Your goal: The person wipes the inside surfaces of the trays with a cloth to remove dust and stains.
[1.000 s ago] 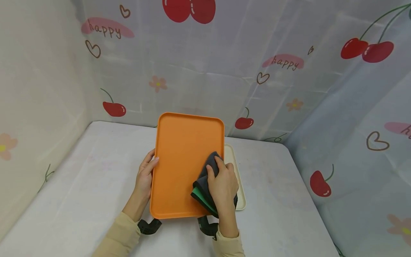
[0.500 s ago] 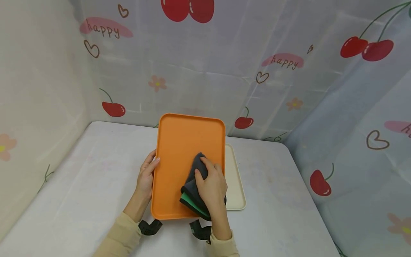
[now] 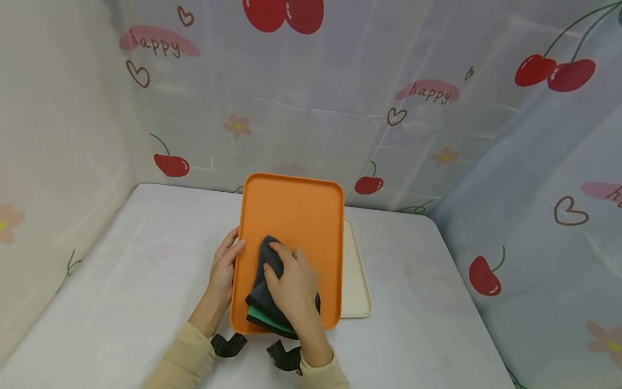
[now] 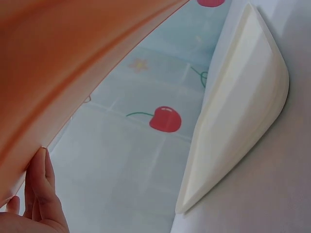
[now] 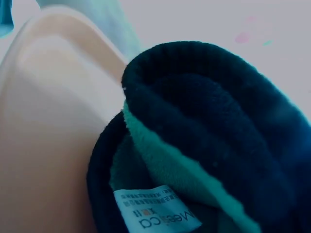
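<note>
An orange rectangular tray (image 3: 296,210) is held up and tilted toward me over the table in the head view. My left hand (image 3: 225,270) grips its left edge, thumb on the front face and fingers behind. My right hand (image 3: 293,281) holds a folded grey and green cloth (image 3: 267,294) with dark edging against the lower left of the tray's face. In the right wrist view the cloth (image 5: 194,111) fills much of the picture, with a white printed label (image 5: 155,211) between its folds. My right hand is hidden there. Left fingers (image 4: 43,189) pinch the tray's rim in the left wrist view.
A cream tray (image 3: 357,275) lies on the white-covered table (image 3: 413,302) behind the orange one, partly hidden by it. Curtains with cherry prints (image 3: 311,124) stand close at the back and sides. Black straps (image 3: 228,346) sit by my wrists.
My right hand has slid the cloth leftward across the orange tray, from its right edge to the lower left. The tray has shifted very slightly right, with my left hand still gripping it.
</note>
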Demonstrator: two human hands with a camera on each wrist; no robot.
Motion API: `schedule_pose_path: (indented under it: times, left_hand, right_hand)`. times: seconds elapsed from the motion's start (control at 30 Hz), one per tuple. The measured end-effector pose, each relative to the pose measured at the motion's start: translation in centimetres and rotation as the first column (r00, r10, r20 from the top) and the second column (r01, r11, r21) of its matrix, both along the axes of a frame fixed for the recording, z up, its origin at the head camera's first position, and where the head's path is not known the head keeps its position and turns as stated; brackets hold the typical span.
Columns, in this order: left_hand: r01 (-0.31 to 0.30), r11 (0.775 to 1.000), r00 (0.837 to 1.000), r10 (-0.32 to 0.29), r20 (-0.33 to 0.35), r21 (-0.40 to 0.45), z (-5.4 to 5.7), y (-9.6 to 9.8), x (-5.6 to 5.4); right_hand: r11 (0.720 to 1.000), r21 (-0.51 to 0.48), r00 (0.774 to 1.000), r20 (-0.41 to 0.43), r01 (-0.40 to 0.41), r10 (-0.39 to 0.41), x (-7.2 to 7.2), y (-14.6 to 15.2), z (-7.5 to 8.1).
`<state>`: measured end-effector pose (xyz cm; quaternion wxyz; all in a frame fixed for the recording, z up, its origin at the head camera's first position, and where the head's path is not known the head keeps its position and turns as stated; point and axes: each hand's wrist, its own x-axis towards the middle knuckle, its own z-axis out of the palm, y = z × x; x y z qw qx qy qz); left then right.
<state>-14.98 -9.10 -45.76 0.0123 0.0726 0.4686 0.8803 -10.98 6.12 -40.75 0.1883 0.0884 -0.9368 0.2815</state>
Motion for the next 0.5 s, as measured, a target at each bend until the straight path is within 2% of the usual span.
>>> schedule_pose_path:
  times: [0.3,0.5]
  left_hand:
    - [0.019,0.999,0.999,-0.018,-0.044,0.03,-0.3,0.2,0.1]
    - [0.009,0.999,1.0,-0.008,-0.03,0.035,-0.2,0.2,0.1]
  right_hand:
    - [0.992,0.091,0.995,-0.045,-0.083,0.087,1.1,-2.1,-0.3]
    - [0.992,0.08,0.995,-0.021,-0.097,0.099,1.3,-2.5,-0.3]
